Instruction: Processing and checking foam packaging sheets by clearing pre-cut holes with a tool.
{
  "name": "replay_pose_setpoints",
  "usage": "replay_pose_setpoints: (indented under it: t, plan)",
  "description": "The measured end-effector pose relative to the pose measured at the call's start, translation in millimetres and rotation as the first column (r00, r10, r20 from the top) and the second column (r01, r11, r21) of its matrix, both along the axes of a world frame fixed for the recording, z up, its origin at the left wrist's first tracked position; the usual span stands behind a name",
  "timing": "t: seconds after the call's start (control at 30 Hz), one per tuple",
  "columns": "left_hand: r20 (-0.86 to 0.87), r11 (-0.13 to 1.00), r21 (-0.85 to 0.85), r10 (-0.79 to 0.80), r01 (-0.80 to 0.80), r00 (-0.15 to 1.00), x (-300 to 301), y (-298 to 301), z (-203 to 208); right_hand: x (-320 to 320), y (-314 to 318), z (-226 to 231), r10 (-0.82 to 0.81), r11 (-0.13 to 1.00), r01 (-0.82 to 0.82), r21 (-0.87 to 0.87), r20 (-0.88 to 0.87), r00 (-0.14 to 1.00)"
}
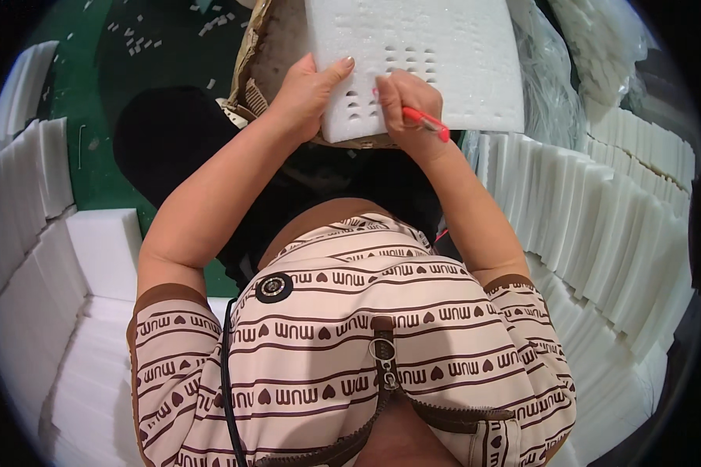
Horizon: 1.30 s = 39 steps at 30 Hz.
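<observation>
A thick white foam sheet (pixel 475 86) with rows of small slots lies in front of me at the top of the head view. My left hand (pixel 308 93) grips its left edge, thumb on top and the other fingers mostly hidden. On the sheet's near part rests my right hand (pixel 414 101), its fingers closed round a slim red pen (pixel 427 124). The pen's back end sticks out toward me on the right. Its tip is hard to make out beside the slots. Dark slots show to the left of and beyond my right hand.
A brown cardboard box (pixel 245 66) is under the sheet. Stacks of white foam sheets (pixel 592 210) stand on the right, and more foam blocks (pixel 31 257) on the left. Clear plastic (pixel 549 86) hangs beside the sheet. White scraps (pixel 144 39) litter the green floor (pixel 101 163).
</observation>
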State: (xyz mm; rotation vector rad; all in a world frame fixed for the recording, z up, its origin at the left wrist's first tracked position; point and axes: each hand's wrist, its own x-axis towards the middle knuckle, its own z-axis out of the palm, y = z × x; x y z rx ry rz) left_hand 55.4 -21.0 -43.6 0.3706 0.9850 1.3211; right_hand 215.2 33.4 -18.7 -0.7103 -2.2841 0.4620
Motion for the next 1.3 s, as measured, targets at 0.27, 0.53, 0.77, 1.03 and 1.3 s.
replay_pose_setpoints:
  t: [0.27,0.53,0.77,1.03,1.3]
  plan:
    - [-0.02,0.999,0.027,-0.026,0.027,0.999,-1.2,-4.4,7.6,2.4,-4.2,-0.1,-0.14,0.919,0.043,-0.391,-0.224,0.965]
    - [-0.01,0.998,0.044,-0.045,0.045,0.999,-2.4,-3.8,4.4,-2.0,-10.1,11.6,-0.222,0.853,0.091,-0.513,-0.2,0.954]
    - [-0.015,0.997,0.045,-0.058,0.058,0.998,-0.7,-5.2,9.0,-10.5,-2.3,-2.5,-0.132,0.99,0.129,0.053,0.079,0.988]
    - [0.044,0.997,0.024,-0.074,0.073,0.996,-3.0,-4.8,11.3,-2.5,10.3,10.2,-0.093,0.904,-0.081,-0.42,-0.377,0.922]
    - [0.028,0.998,0.017,-0.062,0.062,0.998,0.4,-5.6,8.2,-7.1,2.0,11.3,-0.139,0.936,0.089,-0.339,-0.127,0.982]
